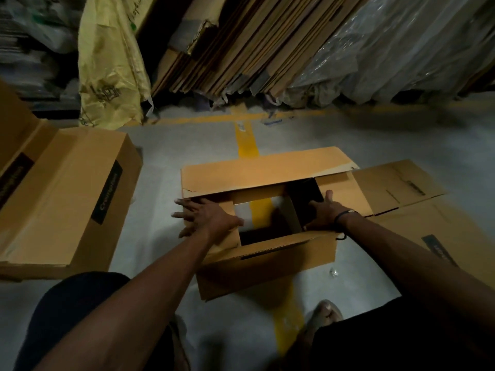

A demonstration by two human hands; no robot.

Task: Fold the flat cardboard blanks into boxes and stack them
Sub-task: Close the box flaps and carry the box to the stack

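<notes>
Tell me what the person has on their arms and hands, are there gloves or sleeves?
No gloves and no sleeves in view: both forearms are bare down to the hands. The left hand wears nothing at all. The right hand has a thin dark band looped around its wrist, with a short dark end of it hanging below. No rings or watch show, though the light is dim.

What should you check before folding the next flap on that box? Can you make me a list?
1. Left hand flat on the left small flap: ok.
2. Right hand pressing the right small flap: ok.
3. Both small flaps fully down: not ok, yellow floor line shows through the open box.
4. Far long flap free to fold: ok.
5. Near long flap free: ok.
6. Box sides square: cannot tell.
</notes>
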